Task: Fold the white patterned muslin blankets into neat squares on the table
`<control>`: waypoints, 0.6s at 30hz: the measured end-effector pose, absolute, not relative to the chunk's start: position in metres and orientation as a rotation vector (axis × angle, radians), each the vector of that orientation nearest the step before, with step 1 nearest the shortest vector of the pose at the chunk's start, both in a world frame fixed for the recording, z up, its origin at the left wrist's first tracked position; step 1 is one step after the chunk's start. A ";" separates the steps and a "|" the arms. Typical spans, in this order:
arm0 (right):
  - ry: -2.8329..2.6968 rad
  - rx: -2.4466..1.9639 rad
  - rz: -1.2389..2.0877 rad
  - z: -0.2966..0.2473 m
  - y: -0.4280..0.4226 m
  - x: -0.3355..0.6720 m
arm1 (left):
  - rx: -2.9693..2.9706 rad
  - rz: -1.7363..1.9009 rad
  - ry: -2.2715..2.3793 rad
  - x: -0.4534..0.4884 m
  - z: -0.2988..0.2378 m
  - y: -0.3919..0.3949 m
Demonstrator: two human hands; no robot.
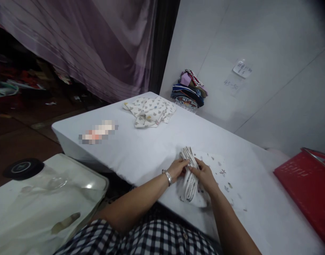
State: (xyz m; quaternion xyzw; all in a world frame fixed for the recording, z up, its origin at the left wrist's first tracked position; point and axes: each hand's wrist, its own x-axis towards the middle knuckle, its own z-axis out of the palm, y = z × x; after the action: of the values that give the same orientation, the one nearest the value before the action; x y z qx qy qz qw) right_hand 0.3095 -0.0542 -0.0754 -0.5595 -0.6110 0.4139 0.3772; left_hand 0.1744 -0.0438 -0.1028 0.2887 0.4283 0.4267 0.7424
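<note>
Both my hands hold a stack of folded white patterned cloths, upright on its edge so the layered folds face up. My left hand, with a metal bracelet on the wrist, presses against its left side. On the other side, my right hand grips with thumb and fingers. Beneath and to the right of the stack lies a thin white sheet with a faint leaf-like print. Farther back on the table rests a rumpled white cloth garment with a grey animal print.
The white table meets a wall at its right. A red basket stands at the right end. Folded clothes are piled by the wall. A blurred-out item lies at the left, near a white surface with a black round object.
</note>
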 end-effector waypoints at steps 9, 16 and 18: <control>-1.382 -1.408 1.245 -0.074 -0.055 0.317 | 0.699 0.933 0.981 0.172 -0.105 -0.045; -1.803 -1.463 0.786 -0.067 -0.059 0.310 | 0.915 1.098 1.104 0.180 -0.099 -0.047; -1.844 -1.463 0.772 -0.066 -0.060 0.309 | 0.860 1.064 1.076 0.178 -0.098 -0.049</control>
State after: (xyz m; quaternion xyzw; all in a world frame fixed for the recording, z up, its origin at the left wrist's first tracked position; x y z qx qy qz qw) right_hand 0.3090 -0.0604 -0.0665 -0.5582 -0.7036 0.2948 0.3263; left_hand 0.1785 -0.0492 -0.0976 0.3776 0.4726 0.4673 0.6448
